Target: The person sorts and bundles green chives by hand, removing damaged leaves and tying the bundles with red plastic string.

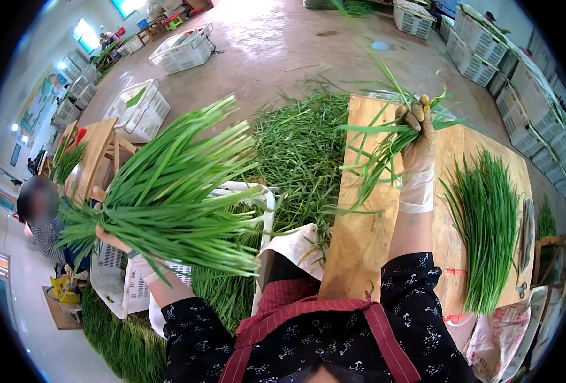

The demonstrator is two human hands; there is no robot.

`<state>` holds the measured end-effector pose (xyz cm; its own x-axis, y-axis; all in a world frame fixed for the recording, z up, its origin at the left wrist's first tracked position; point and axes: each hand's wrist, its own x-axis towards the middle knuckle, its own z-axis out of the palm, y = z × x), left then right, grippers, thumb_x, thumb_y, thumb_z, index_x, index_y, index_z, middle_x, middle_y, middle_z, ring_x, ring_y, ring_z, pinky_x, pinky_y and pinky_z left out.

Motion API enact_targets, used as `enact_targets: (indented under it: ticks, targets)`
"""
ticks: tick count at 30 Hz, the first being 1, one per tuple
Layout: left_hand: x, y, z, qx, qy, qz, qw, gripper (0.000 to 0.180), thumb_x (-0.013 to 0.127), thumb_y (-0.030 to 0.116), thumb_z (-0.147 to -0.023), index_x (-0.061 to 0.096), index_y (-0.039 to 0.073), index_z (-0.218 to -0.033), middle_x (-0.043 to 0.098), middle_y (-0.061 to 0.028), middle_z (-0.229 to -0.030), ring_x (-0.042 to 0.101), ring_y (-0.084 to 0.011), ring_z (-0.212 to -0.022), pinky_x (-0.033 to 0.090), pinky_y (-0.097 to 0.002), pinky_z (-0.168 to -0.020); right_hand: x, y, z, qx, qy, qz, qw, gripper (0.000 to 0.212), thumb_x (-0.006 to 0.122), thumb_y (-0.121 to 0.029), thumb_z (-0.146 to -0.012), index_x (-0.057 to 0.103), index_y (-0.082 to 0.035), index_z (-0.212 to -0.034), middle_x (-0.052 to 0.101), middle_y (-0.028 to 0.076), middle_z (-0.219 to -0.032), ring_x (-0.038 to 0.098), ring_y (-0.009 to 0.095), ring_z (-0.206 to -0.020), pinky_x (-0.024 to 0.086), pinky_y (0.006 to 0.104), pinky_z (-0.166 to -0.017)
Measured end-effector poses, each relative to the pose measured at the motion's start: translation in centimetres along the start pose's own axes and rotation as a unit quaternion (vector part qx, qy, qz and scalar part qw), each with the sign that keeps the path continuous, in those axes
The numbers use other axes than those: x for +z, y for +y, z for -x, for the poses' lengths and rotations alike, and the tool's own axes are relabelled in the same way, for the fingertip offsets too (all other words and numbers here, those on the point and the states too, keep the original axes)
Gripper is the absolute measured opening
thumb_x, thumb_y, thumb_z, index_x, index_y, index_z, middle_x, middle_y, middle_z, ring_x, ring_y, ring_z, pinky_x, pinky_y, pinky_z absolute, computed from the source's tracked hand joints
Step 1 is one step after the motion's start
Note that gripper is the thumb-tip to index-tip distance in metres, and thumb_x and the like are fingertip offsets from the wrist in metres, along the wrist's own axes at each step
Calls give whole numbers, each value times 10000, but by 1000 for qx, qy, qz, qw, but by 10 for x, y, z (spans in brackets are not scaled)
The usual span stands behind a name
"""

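At the left, my left hand (112,237) is closed around a large bunch of Chinese chives (181,198), whose pale cut ends fan out toward the middle. The bunch hangs above a white plastic basket (269,210) with more chives in it. My gloved right hand (418,143) is raised over the far part of a wooden table (363,249). Its fingers are curled around a small loose tuft of chive leaves (385,156), some dangling and one long blade sticking up. A neat bundle of chives (484,230) lies on the table at the right.
A heap of loose chive leaves (299,159) covers the floor beyond the basket. White crates (139,112) stand at the left, with stacked crates (478,48) along the right. Another person (43,217) is at the far left. Scissors (522,290) lie at the table's right edge.
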<state>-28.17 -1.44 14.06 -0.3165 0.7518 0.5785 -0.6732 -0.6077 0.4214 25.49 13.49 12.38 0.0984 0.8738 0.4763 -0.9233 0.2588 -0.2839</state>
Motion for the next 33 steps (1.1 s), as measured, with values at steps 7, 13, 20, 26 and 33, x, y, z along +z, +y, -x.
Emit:
enact_targets:
  ticks: [7,13,20,26,33]
  targets:
    - [33,-18,8,-4,-93,27,995,645,467,220,-813,202,153,-1397,228,-92,-1437,438,-333,-1154,267,-583,-990,39,32,-15,49,-66,87,993,253,484,-151,-909,514,-55,-1142,461,-1,-753,432,77,-619,459,353,-850]
    - [8,-2,-4,-55,-97,92,989,453,513,174,-785,452,92,-1227,254,-75,-1430,323,-323,-1248,246,-562,-1014,2,58,-54,281,-36,847,449,661,694,-411,-702,507,12,-1174,555,189,-1144,534,282,-1062,406,362,-904]
    - [15,-8,-4,-44,-98,118,987,350,492,200,-802,528,83,-1129,286,-79,-1415,308,-326,-1257,254,-553,-1015,95,82,7,233,-196,662,685,509,634,-452,-751,613,-61,-1078,564,153,-1146,525,270,-1076,384,345,-948]
    - [36,-22,-5,-24,-74,136,988,330,503,176,-793,529,92,-1112,300,-77,-1407,332,-345,-1239,289,-568,-992,112,125,27,92,-298,738,599,482,637,-402,-771,603,-19,-1062,558,124,-1146,505,226,-1091,378,325,-949]
    - [20,-19,-6,3,-86,139,987,351,495,187,-801,513,83,-1135,298,-30,-1411,348,-329,-1230,321,-547,-978,79,137,21,436,-202,204,853,309,613,-158,-819,559,25,-1062,613,82,-993,568,140,-863,455,274,-790]
